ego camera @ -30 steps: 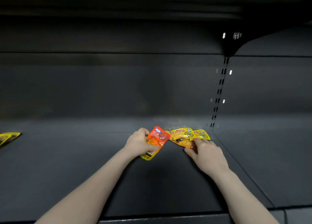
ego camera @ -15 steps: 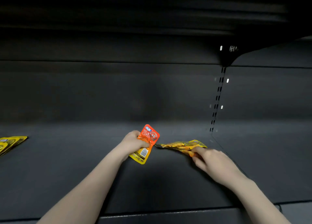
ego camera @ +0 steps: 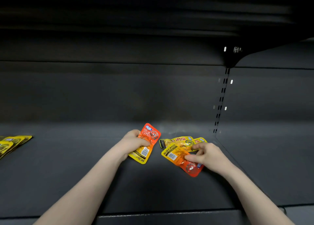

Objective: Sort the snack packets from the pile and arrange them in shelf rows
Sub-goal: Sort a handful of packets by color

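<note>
My left hand [ego camera: 134, 144] grips an orange-and-yellow snack packet [ego camera: 147, 140] at the middle of the dark shelf, its orange end tilted up. My right hand [ego camera: 206, 154] pinches a second orange-and-yellow packet [ego camera: 180, 158] just to the right, its barcode side up and its orange end toward me. Behind that packet lie yellow packets [ego camera: 182, 141] in a small pile on the shelf, partly covered by my fingers.
A row of yellow packets [ego camera: 11, 144] lies at the far left of the shelf [ego camera: 68, 165]. A slotted upright [ego camera: 220, 104] divides the back wall at the right. Another shelf hangs overhead. The shelf's front edge runs along the bottom.
My right hand has lifted an orange-and-yellow packet off the pile and drawn it toward me. My left hand still holds its packet, shifted slightly.
</note>
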`<state>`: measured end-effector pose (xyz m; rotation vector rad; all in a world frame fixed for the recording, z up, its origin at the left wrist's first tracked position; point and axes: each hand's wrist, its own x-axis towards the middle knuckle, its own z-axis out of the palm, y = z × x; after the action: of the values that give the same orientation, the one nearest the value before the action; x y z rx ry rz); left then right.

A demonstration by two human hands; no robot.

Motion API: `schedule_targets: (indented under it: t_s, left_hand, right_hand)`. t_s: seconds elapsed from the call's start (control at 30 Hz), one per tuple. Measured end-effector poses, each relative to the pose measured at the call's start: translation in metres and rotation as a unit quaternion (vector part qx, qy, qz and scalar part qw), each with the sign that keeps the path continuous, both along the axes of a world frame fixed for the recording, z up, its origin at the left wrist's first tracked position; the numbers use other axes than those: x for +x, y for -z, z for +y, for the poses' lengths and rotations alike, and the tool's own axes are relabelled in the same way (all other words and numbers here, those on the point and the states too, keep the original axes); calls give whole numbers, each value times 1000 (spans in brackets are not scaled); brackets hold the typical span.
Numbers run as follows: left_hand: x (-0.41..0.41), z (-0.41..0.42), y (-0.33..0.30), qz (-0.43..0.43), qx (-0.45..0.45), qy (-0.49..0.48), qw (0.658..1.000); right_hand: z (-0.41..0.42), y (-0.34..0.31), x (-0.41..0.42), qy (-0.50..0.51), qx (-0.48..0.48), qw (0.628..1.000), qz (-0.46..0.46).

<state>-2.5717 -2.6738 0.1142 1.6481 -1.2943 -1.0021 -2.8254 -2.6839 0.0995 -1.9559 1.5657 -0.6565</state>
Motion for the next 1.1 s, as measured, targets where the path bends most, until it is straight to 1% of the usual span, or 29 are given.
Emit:
schedule_targets:
  t_s: [0.07, 0.1, 0.13, 0.23, 0.37, 0.5, 0.57, 0.7, 0.83, 0.93, 1.1]
  left_hand:
    - [0, 2, -1, -3, 1, 4, 1000]
    - [0, 4, -1, -4, 2, 6, 1000]
    - [0, 6, -2, -5, 2, 8, 1000]
    - [5, 13, -5, -7, 3, 3, 1000]
    - [16, 25, -6, 5, 2, -29, 1000]
    - [25, 43, -8, 18, -4, -65, 998]
    - [31, 54, -10, 16, -8, -84, 996]
    - [49, 80, -15, 14, -16, -114, 993]
    - [81, 106, -21, 21, -32, -138, 990]
    - [116, 127, -23, 31, -50, -151, 987]
    - [193, 171, -25, 42, -77, -157, 984]
  right_hand:
    - [-1, -2, 9, -9, 8, 997, 72]
    - [-2, -2, 13, -18, 12, 996, 81]
    - [-3, -2, 17, -27, 18, 997, 71]
    - [-3, 0, 21, -30, 28, 999, -1]
    - [4, -6, 21, -24, 29, 995, -90]
    - [12, -11, 26, -22, 26, 973, -228]
    - [13, -12, 31, -22, 36, 962, -270]
    - [16, -11, 52, -30, 54, 951, -303]
    - [30, -10, 88, -25, 31, 954, -297]
    - [44, -13, 122, -14, 8, 951, -310]
    - [74, -19, 198, -6, 7, 916, -400]
